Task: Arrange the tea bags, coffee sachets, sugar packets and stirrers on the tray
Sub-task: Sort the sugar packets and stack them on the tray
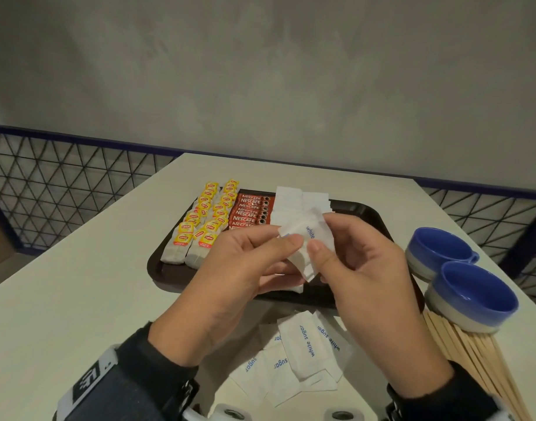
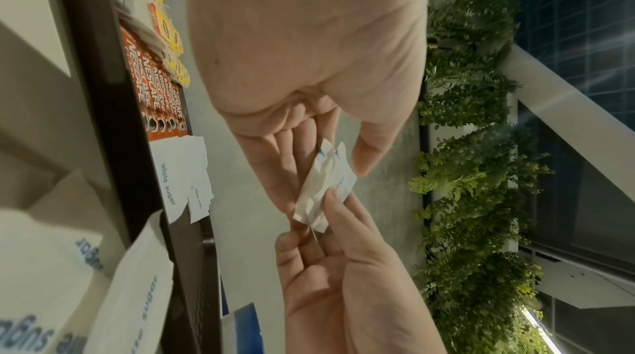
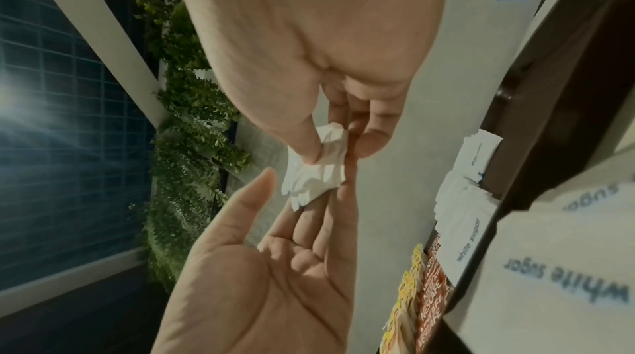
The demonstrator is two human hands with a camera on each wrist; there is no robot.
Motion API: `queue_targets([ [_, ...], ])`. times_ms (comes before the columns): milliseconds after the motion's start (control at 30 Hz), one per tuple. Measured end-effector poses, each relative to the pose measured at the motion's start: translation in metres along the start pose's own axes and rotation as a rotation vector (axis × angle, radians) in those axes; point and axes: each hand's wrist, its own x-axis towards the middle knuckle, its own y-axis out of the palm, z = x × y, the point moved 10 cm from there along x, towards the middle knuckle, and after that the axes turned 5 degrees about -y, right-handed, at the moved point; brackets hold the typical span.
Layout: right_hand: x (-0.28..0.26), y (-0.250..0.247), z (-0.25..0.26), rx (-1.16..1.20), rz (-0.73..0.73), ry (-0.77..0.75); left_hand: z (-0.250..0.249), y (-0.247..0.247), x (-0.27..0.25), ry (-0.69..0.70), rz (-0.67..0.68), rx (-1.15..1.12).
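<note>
While both hands hover over the tray (image 1: 373, 215), the left hand (image 1: 230, 287) and right hand (image 1: 367, 275) pinch one small bundle of sugar packets (image 1: 309, 238) between them, blocking the tray's near side. On the tray sit two rows of yellow-tagged tea bags (image 1: 204, 220), red "NESCAFE" coffee sachets (image 1: 250, 211) and more white packets. Loose "white sugar" packets (image 1: 303, 344) lie at the counter's near edge. Two blue cups (image 1: 470, 287) and wooden stirrers (image 1: 479, 357) wait by the right edge.
</note>
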Motion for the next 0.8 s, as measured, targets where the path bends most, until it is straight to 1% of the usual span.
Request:
queue_targets([
  [100, 0.0, -0.002, -0.002, 0.013, -0.007, 0.012, 0.0, -0.006, 0.001, 0.028, -0.061, 0.061],
  [233, 0.001, -0.005, -0.009, 0.078, -0.032, 0.107, -0.004, -0.008, 0.002, 0.048, -0.052, 0.018],
  [400, -0.004, -0.003, -0.027, 0.367, -0.07, 0.305, -0.004, -0.006, 0.002, 0.045, -0.013, -0.021],
  [533, -0.006, -0.002, -0.037, 0.489, -0.077, 0.391, -0.004, -0.002, 0.0, 0.04, 0.03, -0.02],
  [600, -0.007, -0.002, -0.04, 0.508, -0.076, 0.408, -0.003, -0.001, 0.0, 0.038, 0.038, -0.019],
  [733, -0.006, -0.002, -0.038, 0.42, -0.047, 0.397, -0.005, -0.004, 0.001, 0.047, 0.001, -0.006],
  [800, -0.007, 0.001, -0.036, 0.417, -0.013, 0.411, -0.006, -0.005, 0.001, 0.049, -0.016, -0.004],
])
